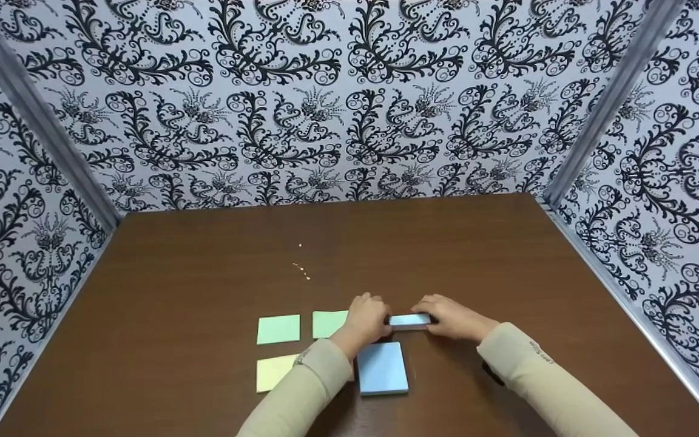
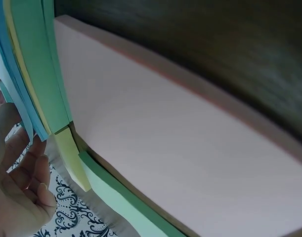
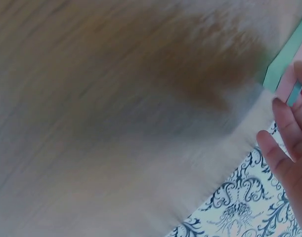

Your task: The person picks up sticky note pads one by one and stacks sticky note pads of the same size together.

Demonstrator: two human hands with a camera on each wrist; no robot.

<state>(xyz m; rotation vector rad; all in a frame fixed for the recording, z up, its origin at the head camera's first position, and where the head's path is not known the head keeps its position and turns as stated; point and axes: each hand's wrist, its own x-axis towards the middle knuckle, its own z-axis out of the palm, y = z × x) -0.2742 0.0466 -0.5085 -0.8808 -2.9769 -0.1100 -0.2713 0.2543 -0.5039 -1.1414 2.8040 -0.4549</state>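
Note:
Both hands hold a pad of sticky notes [image 1: 409, 320] with a light blue top, one at each end. My left hand [image 1: 369, 318] grips its left end, and my right hand [image 1: 455, 318] grips the right end with thumb and fingers. In the left wrist view, blue and yellow layers show near the left hand's [image 2: 22, 182] fingertips. The right wrist view has the right hand's [image 3: 294, 143] fingers at green and pink layers. Just in front of the hands lies a thicker blue pad [image 1: 383, 368].
Left of the hands lie two green pads, one outer [image 1: 278, 329] and one partly behind the left hand [image 1: 328, 324]. A yellow pad [image 1: 272, 372] is partly covered by the left sleeve. A pink pad [image 2: 180, 128] fills the left wrist view. Patterned walls [image 1: 313, 109] enclose the brown table [image 1: 204, 261].

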